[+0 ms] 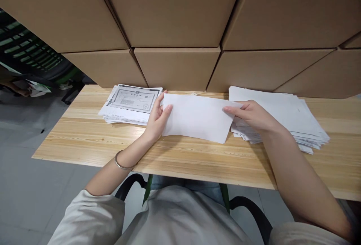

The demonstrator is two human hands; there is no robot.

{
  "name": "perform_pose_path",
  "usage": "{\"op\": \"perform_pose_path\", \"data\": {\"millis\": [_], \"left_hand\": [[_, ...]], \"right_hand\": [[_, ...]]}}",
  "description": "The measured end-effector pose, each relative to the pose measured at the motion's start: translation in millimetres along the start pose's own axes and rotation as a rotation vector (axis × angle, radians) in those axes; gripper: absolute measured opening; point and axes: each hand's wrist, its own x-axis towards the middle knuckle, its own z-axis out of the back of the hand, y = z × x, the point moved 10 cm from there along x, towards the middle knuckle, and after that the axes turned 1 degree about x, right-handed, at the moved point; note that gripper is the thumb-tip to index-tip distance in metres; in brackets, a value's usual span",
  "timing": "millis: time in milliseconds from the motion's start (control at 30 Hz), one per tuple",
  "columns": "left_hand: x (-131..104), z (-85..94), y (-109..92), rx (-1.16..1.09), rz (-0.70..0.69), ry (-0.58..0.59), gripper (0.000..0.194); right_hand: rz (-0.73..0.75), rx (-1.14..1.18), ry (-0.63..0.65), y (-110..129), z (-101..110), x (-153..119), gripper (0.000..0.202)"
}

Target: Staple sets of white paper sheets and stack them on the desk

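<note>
A blank white sheet of paper [196, 118] is held up over the middle of the table, slightly curved. My left hand [158, 116] grips its left edge, thumb on the front. At the upper right edge my right hand [249, 112] pinches the sheet between thumb and fingers. Just left of my left hand lies a stack of printed papers [131, 102], a bordered certificate on top. Under and beyond my right hand sits an uneven stack of white sheets [282, 115], with its top side blank.
Large cardboard boxes [177, 68] form a wall along the table's back edge. The wooden table [93, 136] ends at a front edge close to my body. A dark slatted chair or crate [31, 49] stands at the far left, beyond the table.
</note>
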Motion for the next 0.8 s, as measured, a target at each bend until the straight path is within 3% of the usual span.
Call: {"op": "perform_pose_path", "data": {"millis": [167, 467, 800], "left_hand": [[0.7, 5.5, -0.8, 0.049, -0.017, -0.048, 0.027], [0.9, 2.9, 1.2, 0.008, -0.028, -0.003, 0.03], [-1.5, 3.3, 0.3, 0.081, 0.014, -0.036, 0.037]], "right_hand": [[0.021, -0.077, -0.018, 5.2, 1.8, -3.6, 0.031], [0.09, -0.218, -0.039, 11.6, 9.4, -3.3, 0.036], [0.079, -0.245, -0.027, 14.4, 8.0, -6.4, 0.037]]}}
